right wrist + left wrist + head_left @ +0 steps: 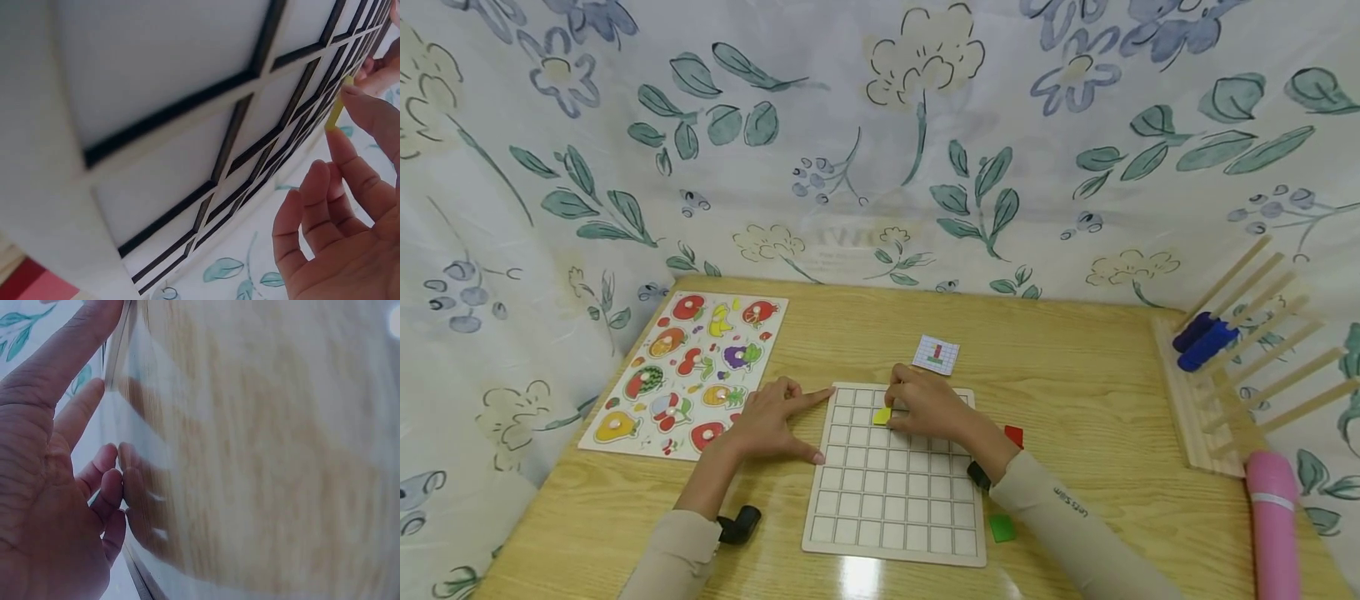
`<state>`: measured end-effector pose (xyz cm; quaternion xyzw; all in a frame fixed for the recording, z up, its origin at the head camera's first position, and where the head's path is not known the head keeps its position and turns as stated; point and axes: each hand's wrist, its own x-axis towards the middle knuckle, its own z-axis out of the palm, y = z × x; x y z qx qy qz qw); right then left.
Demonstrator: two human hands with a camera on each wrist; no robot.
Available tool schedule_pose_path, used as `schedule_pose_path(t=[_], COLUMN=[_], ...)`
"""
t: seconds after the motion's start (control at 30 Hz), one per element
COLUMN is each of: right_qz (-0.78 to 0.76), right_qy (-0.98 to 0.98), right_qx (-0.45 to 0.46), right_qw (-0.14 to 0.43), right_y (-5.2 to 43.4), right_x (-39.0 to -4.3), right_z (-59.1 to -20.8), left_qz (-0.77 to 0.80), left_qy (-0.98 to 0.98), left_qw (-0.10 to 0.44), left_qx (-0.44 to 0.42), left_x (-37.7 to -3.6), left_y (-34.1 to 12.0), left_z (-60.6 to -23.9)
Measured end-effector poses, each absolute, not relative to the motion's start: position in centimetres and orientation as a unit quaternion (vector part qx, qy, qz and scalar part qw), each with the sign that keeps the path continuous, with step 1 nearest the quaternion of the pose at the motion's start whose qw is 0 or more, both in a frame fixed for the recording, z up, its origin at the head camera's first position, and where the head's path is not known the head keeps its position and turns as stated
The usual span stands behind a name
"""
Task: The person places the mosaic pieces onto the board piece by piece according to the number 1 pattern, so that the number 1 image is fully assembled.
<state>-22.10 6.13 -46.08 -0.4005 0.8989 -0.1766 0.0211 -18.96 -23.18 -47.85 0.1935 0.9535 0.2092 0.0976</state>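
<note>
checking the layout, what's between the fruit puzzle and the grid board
In the head view, the left hand lies on the table between the fruit puzzle and the grid board, its fingertips touching the board's left edge.

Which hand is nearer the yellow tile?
Right. The right hand pinches the yellow tile over the grid board; the left hand rests at the board's left edge.

Small dark lettering is printed along the beige right sleeve (1067, 508), just beside the lower right corner of the white grid board (895, 483); it is too small to be made out with certainty. No other text, brand or number can be read.
</note>
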Motion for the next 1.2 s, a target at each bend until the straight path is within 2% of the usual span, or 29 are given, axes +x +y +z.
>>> schedule_pose_path(t=[0.3, 0.67, 0.97, 1.2], right_qz=[-0.184, -0.207, -0.329, -0.392], right_qy=[0.893, 0.897, 0.882, 0.873], right_qx=[-0.410, -0.387, -0.324, -0.267], right_qw=[0.019, 0.050, 0.096, 0.111], right_y=[6.2, 6.8, 10.3, 13.5], right_x=[-22.0, -21.9, -21.7, -21.1], right_z=[-45.9, -45.7, -44.6, -44.6], left_qz=[0.200, 0.201, 0.205, 0.209], left_qy=[0.955, 0.955, 0.954, 0.954], left_qw=[0.095, 0.094, 0.091, 0.095], left_qx=[0.195, 0.195, 0.197, 0.193], left_x=[-19.1, -19.2, -19.0, -18.9], left_y=[-23.1, -22.9, -22.9, -23.1], left_z=[-47.9, -48.0, -47.9, -48.0])
